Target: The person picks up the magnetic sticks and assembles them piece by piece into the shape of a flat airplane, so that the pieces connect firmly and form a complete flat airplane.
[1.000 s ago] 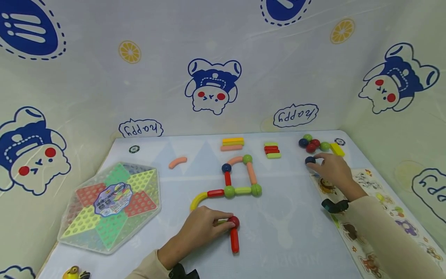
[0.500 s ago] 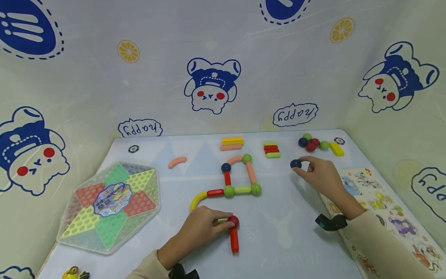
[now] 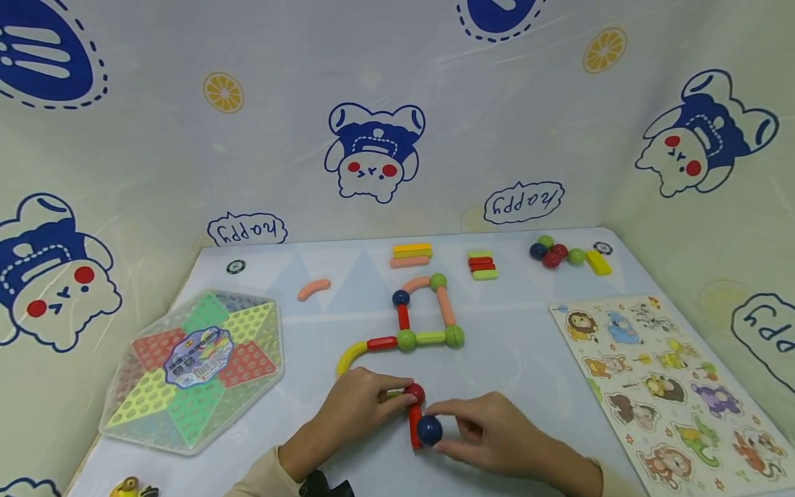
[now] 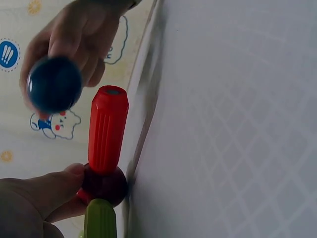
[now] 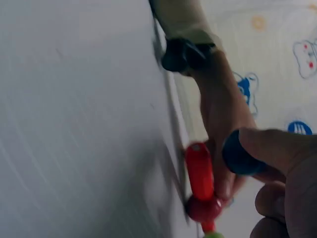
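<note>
My left hand (image 3: 360, 407) pinches a red ball (image 3: 414, 394) between thumb and fingers at the lower middle of the table. A red rod (image 4: 108, 130) extends from that ball toward the near edge, and a green rod (image 4: 100, 220) joins it too. Between thumb and forefinger of my right hand (image 3: 497, 431) is a dark blue ball (image 3: 430, 431), overlapping the red rod's near end in the head view. In the left wrist view the blue ball shows beside the rod's free end, apart from it. Beyond the hands lies a joined figure of rods and balls (image 3: 430, 338).
A hexagonal game board (image 3: 199, 366) lies at left, a duck toy (image 3: 129, 487) at lower left. Along the back are a curved peach rod (image 3: 314, 289), stacked rods (image 3: 411, 253), shorter rods (image 3: 482, 266) and loose balls (image 3: 551, 259). An animal sticker sheet (image 3: 671, 393) lies at right.
My right hand has carried the blue ball from the back right to the red rod's near end. My left hand keeps its hold on the red ball.
</note>
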`<state>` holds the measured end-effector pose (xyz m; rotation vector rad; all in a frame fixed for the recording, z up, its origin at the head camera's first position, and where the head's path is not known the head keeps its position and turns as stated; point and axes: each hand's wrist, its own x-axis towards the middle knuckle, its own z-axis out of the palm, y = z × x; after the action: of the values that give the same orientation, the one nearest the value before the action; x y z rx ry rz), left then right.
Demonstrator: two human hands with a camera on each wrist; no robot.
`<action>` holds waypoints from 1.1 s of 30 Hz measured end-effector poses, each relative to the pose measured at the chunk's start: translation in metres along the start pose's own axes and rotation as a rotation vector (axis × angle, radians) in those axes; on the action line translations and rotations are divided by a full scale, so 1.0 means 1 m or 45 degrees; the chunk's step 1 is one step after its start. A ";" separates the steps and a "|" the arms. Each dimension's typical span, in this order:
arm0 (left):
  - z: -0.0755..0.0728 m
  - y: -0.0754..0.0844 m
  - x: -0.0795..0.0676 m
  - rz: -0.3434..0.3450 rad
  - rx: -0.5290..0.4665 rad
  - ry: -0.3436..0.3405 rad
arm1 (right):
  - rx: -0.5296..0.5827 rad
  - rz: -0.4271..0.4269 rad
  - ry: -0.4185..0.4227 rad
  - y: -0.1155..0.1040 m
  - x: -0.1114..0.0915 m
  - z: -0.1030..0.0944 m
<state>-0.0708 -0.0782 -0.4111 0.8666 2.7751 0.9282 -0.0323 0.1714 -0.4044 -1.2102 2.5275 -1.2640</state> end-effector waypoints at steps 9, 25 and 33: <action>0.001 0.001 -0.001 0.013 0.011 0.017 | -0.097 -0.322 -0.176 -0.006 -0.009 0.032; 0.000 0.001 -0.003 -0.007 0.012 0.020 | -0.226 -0.291 -0.130 -0.001 -0.007 0.029; 0.000 0.002 -0.006 0.052 0.066 0.100 | -0.168 -0.176 -0.106 -0.001 -0.007 0.031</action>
<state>-0.0645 -0.0804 -0.4101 0.9164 2.8703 0.9203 -0.0150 0.1560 -0.4264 -1.4551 2.5418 -1.0608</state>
